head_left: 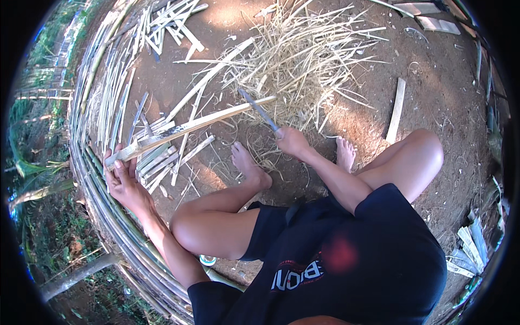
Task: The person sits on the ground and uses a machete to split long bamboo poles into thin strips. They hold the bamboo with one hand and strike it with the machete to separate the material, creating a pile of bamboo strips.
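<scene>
Bamboo was the material in hand: a long pale bamboo strip (pixel 189 125) lay slantwise across the bare earth ground (pixel 433 92), its near end gripped in the left hand (pixel 123 181), whose fingers were curled shut around it beside a bundle of cut slats (pixel 157 160). The right hand (pixel 292 142) was closed around the handle of a knife (pixel 260 111), whose blade met the strip's far end just in front of a heap of dry shavings (pixel 303 59). Judging by that contact, the step in hand was splitting or paring the strip. The next move would seem to call for a steady hold at the left end while the blade ran along the grain, kept clear of the bare feet (pixel 249 165) close below it. No container was in view; the finished slats simply lay loose on the ground, with longer bamboo poles (pixel 92 179) stacked along the left edge.
</scene>
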